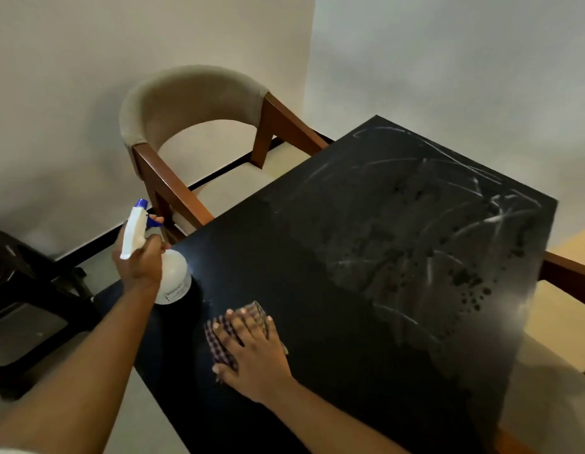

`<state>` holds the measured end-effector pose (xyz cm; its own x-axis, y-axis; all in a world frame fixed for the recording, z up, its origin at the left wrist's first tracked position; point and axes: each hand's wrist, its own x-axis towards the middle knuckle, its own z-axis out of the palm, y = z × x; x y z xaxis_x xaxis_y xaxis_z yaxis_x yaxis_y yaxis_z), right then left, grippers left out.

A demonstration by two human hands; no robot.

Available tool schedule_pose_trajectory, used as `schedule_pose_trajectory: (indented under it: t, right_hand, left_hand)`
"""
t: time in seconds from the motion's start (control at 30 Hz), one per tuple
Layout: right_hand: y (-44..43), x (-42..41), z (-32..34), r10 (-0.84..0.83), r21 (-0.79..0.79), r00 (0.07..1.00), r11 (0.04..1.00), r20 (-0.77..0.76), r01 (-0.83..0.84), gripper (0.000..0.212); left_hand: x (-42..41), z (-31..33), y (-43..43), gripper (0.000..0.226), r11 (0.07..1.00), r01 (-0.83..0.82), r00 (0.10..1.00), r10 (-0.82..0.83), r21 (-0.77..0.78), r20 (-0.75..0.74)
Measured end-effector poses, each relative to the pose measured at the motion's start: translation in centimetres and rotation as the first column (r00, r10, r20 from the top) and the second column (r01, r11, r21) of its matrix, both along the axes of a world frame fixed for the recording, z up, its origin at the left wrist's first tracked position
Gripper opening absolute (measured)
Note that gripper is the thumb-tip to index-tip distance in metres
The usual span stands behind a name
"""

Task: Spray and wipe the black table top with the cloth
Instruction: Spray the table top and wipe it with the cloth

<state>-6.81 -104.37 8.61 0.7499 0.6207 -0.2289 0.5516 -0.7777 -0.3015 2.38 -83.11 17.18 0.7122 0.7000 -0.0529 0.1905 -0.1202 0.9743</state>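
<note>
The black table top [366,257] fills the middle and right of the view, with wet droplets and pale wipe streaks on its far right half. My left hand [138,262] grips the neck of a white spray bottle [173,283] with a blue nozzle, held upright at the table's left edge with a finger on the trigger. My right hand [251,348] lies flat, fingers spread, pressing a dark checked cloth [219,342] onto the near left part of the table. Most of the cloth is hidden under the hand.
A beige padded chair with a brown wooden frame [192,126] stands at the table's far left side. A dark plastic chair [32,290] sits on the floor at left. Another wooden chair arm [566,270] shows beyond the table's right edge. White walls stand behind.
</note>
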Motion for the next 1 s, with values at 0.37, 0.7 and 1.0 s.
schedule_pose_trajectory:
  t: [0.37,0.7,1.0]
  right_hand:
    - [-10.7,-7.5,2.7,-0.128,-0.083,0.981,0.99,-0.147,0.117,0.062]
    - [-22.9,-11.7,3.9,-0.089,-0.206,0.964,0.978,-0.252,0.037,0.069]
    - [-38.8,-16.6,3.4,-0.007,-0.159,0.99,0.987,-0.14,-0.016,0.064]
  left_hand:
    - [-6.5,3.5,-8.6,0.045,0.989,0.147,0.989,-0.145,-0.035,0.039]
    - [-18.8,3.9,-24.5,0.041,0.913,0.385,0.92,-0.391,-0.136,-0.018]
    - [-23.3,3.7,-33.9,0.039,0.817,0.539,0.802,-0.572,-0.206,-0.17]
